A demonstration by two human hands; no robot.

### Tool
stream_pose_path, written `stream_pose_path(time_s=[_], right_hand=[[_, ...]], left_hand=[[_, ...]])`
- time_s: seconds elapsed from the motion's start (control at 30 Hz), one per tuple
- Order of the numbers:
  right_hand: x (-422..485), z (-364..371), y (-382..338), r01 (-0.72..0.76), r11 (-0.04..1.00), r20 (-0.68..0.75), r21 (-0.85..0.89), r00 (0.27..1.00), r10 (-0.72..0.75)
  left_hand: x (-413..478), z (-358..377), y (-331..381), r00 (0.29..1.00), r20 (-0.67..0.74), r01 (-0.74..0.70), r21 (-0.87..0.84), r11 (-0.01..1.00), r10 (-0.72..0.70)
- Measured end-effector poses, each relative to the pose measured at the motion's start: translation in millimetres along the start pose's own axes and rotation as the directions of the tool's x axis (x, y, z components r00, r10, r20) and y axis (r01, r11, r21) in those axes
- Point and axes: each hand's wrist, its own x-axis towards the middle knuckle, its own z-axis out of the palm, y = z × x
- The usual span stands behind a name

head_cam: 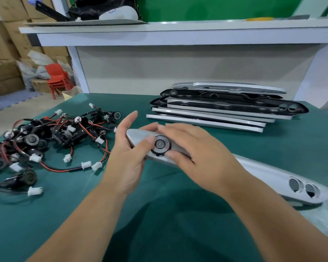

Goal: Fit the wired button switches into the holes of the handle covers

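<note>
Mid-worktop, I'm gripping the handle cover steady with my left hand, right hand pinching the button switch flush.

Red chairs (stacked) stand beside cardboard boxes beyond the green table.
</note>
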Motion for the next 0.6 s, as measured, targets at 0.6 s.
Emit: stream_pose_path(time_s=[0.6], right_hand=[[-2.1,0.5,2.0,-0.152,0.961,-0.050,0.230,0.985,0.168]], left_hand=[[-2.4,2.2,1.6,1.000,0.015,-0.007,0.058,0.998,0.006]])
